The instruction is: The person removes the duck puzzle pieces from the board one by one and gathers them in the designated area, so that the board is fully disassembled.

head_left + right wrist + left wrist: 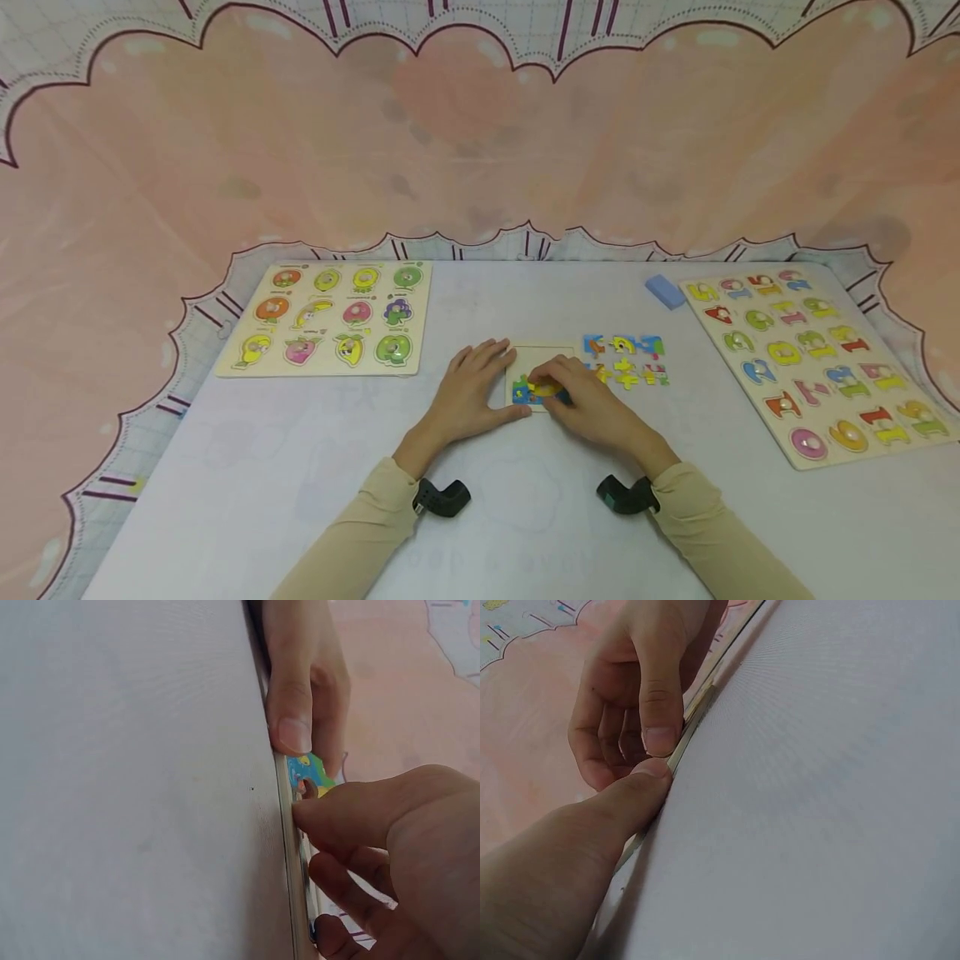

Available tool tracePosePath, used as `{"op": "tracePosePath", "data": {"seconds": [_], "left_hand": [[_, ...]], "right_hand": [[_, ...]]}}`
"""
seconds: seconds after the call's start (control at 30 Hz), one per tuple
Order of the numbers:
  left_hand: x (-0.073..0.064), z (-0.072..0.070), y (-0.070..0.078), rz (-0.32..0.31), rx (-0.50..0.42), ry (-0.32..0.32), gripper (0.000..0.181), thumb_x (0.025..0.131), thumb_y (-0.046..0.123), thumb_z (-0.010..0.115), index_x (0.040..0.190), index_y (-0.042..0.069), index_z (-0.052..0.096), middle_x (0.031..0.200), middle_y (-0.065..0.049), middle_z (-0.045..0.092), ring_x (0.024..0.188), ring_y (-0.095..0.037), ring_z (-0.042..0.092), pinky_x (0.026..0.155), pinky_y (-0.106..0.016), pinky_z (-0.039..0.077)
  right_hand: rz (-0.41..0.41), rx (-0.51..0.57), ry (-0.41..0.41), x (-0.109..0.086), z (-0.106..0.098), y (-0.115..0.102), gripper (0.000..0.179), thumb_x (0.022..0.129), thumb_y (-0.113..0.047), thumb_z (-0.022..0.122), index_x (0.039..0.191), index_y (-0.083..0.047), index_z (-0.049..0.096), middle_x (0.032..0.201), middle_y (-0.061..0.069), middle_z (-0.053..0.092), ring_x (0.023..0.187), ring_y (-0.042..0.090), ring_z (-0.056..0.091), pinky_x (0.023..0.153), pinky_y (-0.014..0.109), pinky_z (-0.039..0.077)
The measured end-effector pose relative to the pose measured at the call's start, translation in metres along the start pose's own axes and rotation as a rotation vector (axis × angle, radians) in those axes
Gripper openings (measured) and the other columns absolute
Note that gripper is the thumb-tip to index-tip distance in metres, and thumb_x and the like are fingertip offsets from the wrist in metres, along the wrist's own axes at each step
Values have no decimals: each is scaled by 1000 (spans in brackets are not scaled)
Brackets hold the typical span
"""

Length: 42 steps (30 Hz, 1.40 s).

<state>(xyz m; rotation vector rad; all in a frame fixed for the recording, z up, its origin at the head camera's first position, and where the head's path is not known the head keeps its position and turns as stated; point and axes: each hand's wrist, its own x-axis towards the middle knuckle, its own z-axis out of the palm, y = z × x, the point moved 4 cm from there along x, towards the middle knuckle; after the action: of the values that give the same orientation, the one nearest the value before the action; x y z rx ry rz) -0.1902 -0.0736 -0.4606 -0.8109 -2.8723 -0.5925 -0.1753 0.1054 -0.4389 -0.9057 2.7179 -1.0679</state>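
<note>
A small wooden puzzle tray (pixel 540 353) lies flat on the table between the two hands. Joined blue and green jigsaw pieces (pixel 521 390) fill its near left corner. The left hand (pixel 472 396) rests around the tray's left side, fingers extended and thumb at the near edge; that thumb (pixel 641 791) shows at the rim in the left wrist view. Over the tray, the right hand (pixel 588 404) pinches a yellow puzzle piece (pixel 545 389) beside the joined ones, its fingers partly covering it. In the right wrist view, the right thumb (pixel 337 810) is low at the tray's edge.
Loose jigsaw pieces (pixel 626 373) lie in two rows right of the tray. A fruit peg board (pixel 350 367) is at the left, a number peg board (pixel 750 392) at the right. Near the latter's far corner sits a blue block (pixel 665 292). Patterned cloth hangs behind the table.
</note>
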Motion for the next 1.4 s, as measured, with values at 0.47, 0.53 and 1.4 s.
{"op": "tracePosePath", "data": {"seconds": [0.47,0.53,1.4], "left_hand": [[0,0,0,13,-4,22,86,75,63,65,142,13,44,150,-4,39,141,-24,31,116,-49,22],[0,0,-1,11,-4,22,87,75,63,65,142,13,44,150,-4,39,141,-24,31,116,-49,22],[0,0,1,-19,-9,-21,87,77,65,63,143,13,42,154,-1,32,144,-22,26,117,-47,19]], "right_hand": [[12,74,79,5,3,-4,17,89,-15,65,105,-18,60,95,-8,67,85,4,62,76,25,52],[9,74,95,5,3,-5,15,89,-15,66,103,-18,61,92,-8,67,82,4,62,73,23,52],[117,15,107,-5,-23,13,11,88,-15,66,98,-18,61,86,-8,66,78,5,58,71,22,49]]}}
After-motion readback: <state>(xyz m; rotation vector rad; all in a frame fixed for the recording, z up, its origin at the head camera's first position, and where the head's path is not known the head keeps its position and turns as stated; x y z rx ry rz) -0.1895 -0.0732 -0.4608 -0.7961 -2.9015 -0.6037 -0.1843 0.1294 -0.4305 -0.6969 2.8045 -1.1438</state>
